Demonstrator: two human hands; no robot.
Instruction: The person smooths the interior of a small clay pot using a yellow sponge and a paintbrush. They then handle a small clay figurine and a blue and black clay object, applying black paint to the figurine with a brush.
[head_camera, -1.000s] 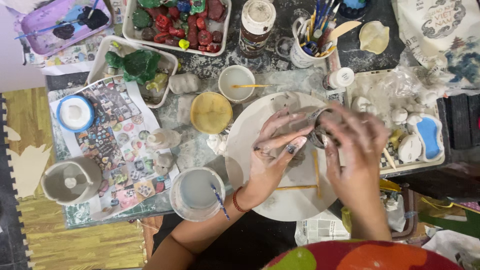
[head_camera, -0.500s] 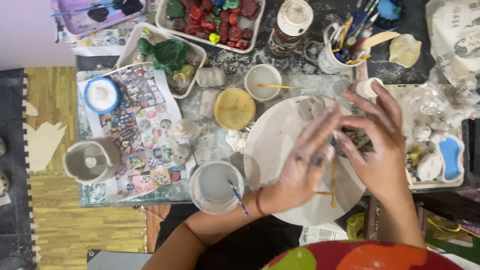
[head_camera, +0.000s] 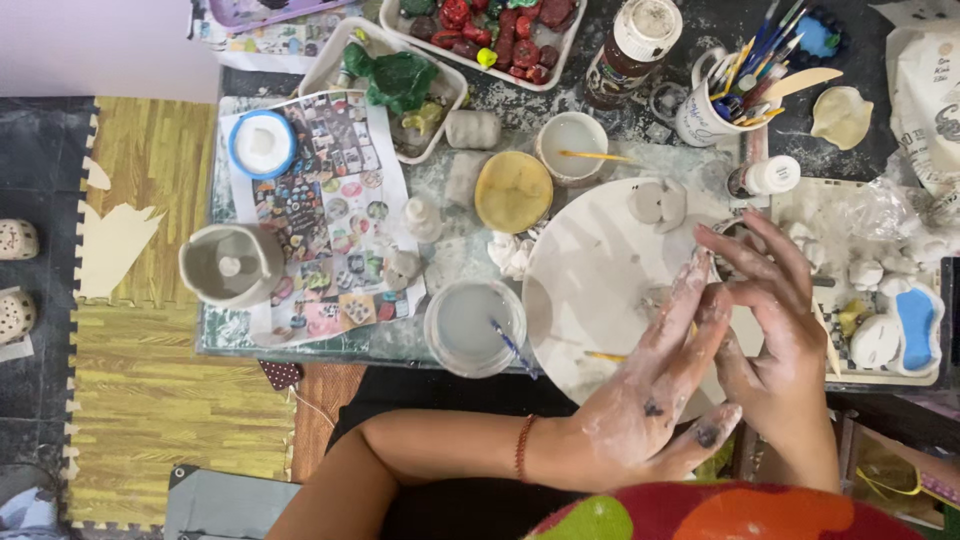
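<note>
Two clay-smeared hands meet over the right edge of the white round board (head_camera: 590, 290). Left hand (head_camera: 655, 400) lies flat and open, fingers stretched toward the right hand (head_camera: 775, 340), whose fingers are spread and slightly curled; whatever small bit of clay they may be pressing between them is hidden, so I cannot tell if either grips anything. A small grey clay lump (head_camera: 658, 203) rests on the far part of the board, apart from both hands. A thin yellow stick (head_camera: 605, 356) lies on the board just beside the left wrist. Nearer the body stands a water cup (head_camera: 472, 325) with a brush (head_camera: 510, 343) leaning in it, and further out a yellow lid (head_camera: 512, 190) and a mug of brushes (head_camera: 715, 115) sit on the crowded worktop.

As a judgement, the left forearm is close to the water cup, and a careless sweep could tip it over the printed sheet (head_camera: 320, 215); wet palms could also smear the lump if they drop onto it.

Compared with half a second ago, the hands have opened out and drawn nearer the body, and the view has shifted slightly
</note>
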